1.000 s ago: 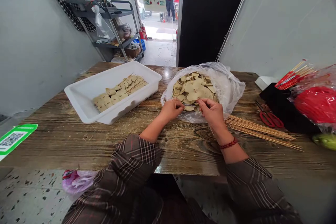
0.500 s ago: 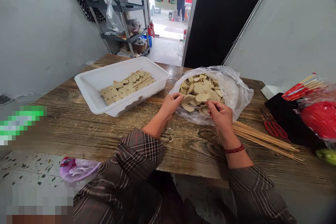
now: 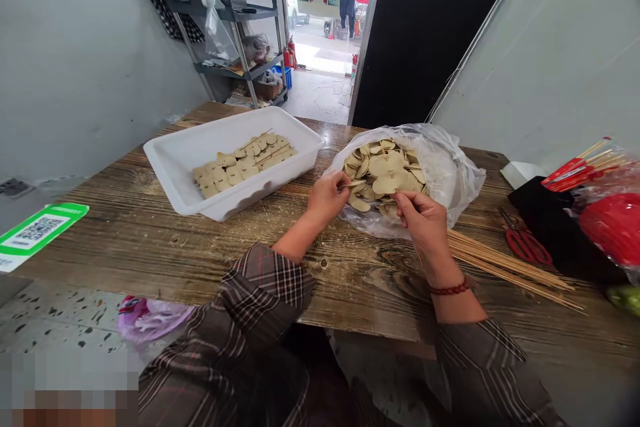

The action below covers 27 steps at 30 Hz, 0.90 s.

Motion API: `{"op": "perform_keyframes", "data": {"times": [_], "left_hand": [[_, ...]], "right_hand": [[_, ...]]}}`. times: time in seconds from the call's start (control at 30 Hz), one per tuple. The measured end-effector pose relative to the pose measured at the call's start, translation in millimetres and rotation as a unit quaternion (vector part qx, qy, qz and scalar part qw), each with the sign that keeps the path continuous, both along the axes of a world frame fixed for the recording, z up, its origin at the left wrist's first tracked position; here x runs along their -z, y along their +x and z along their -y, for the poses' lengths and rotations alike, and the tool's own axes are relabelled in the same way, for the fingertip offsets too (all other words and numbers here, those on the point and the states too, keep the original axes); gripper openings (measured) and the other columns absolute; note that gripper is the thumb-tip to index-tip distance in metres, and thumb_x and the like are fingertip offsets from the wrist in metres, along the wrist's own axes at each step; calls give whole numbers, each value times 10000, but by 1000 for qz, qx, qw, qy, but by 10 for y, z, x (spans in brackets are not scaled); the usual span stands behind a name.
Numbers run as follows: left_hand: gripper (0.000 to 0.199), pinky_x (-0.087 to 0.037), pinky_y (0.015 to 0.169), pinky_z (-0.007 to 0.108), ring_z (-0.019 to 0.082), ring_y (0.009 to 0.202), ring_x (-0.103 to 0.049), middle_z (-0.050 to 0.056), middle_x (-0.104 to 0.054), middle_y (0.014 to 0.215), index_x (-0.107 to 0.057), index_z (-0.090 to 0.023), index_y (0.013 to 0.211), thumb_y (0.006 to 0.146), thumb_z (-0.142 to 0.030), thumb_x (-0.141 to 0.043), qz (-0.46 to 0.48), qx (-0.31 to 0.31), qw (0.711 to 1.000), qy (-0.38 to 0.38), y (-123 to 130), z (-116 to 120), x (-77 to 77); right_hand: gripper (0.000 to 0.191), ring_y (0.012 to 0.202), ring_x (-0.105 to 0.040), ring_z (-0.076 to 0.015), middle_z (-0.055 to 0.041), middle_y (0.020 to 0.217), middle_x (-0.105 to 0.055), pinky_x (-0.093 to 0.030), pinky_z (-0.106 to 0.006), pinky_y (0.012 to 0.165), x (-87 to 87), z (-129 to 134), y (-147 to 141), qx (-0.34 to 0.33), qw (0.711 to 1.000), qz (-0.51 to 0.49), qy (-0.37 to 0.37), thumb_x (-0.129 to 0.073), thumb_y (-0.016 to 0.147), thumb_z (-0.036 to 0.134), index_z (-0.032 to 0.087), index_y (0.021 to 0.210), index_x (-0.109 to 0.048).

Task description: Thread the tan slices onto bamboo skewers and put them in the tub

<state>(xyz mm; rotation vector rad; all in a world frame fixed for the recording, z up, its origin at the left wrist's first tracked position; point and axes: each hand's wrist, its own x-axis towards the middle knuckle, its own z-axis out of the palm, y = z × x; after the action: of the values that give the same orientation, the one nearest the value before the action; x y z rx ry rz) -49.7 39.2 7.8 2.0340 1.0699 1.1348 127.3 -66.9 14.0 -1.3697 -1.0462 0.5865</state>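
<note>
My left hand (image 3: pixel 329 200) pinches a thin beige slice (image 3: pixel 357 184), turned nearly edge-on, at the left rim of a clear plastic bag (image 3: pixel 453 173). Loose oval beige slices (image 3: pixel 387 165) fill the bag's open mouth. My right hand (image 3: pixel 424 217) is closed at the bag's front, thumb and forefinger pressed round a thin skewer (image 3: pixel 421 252) that is mostly hidden by the hand. To the left, a white tray (image 3: pixel 173 180) contains skewered slices (image 3: pixel 235 170) laid in rows. A bundle of bamboo skewers (image 3: pixel 510 267) lies to the right of my right hand.
Red-handled scissors (image 3: pixel 529 245) lie beside a black box (image 3: pixel 550 230) at the right, near a red plastic-wrapped bundle (image 3: pixel 613 227). A green-edged QR card (image 3: pixel 43 233) sits at the table's left edge. Behind the table stand a shelf cart (image 3: pixel 240 40) and a doorway.
My left hand has turned its slice from showing its flat face to nearly edge-on. My right hand stays almost in place. The view has shifted slightly.
</note>
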Motion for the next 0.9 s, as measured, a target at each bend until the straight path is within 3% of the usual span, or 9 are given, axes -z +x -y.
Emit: {"op": "perform_keyframes", "data": {"times": [0.07,0.17,0.33,0.5,0.73,0.9], "left_hand": [[100,-388,694,287,170,756,-534,33,-625,769,-609,-182,700,687,-104,-547,-101,38,993,39,7,19,23],[81,-359,639,275,152,681,-503,13,-597,701,-605,-180,695,701,-116,-555,-115,49,992,4,21,12,62],[37,-326,562,233,101,563,-447,-18,-557,599,-589,-157,654,665,-152,-624,80,14,985,-150,11,-33,61],[167,-309,490,194,72,519,-457,-27,-591,605,-618,-142,752,622,-210,-697,298,34,912,-279,-63,-52,-26],[262,-399,503,186,81,592,-549,13,-661,722,-659,-123,803,578,-207,-764,397,25,853,-338,-148,-112,-107],[233,-377,488,173,69,591,-535,4,-646,718,-643,-127,774,578,-183,-756,416,14,858,-302,-187,-118,-161]], "right_hand": [[341,424,-416,-76,30,540,-560,-313,-215,398,1,-3,-4,-2,1000,3,-5,-674,776,474,148,849,-739],[342,430,-420,-75,32,541,-559,-311,-211,401,0,-3,-11,-6,1000,2,-14,-669,779,477,153,864,-742],[326,425,-412,-71,36,535,-549,-306,-207,400,-20,11,-22,-13,1000,0,-13,-666,783,461,156,874,-739],[325,419,-413,-73,33,531,-546,-306,-209,403,-43,43,-33,-57,997,40,-38,-658,792,458,148,849,-735],[325,435,-411,-81,22,540,-551,-293,-217,419,-30,128,-36,-148,982,86,-85,-638,807,445,138,851,-735],[298,470,-425,-92,12,554,-557,-307,-222,444,-16,175,-26,-169,972,140,-88,-618,825,417,146,819,-741]]}}
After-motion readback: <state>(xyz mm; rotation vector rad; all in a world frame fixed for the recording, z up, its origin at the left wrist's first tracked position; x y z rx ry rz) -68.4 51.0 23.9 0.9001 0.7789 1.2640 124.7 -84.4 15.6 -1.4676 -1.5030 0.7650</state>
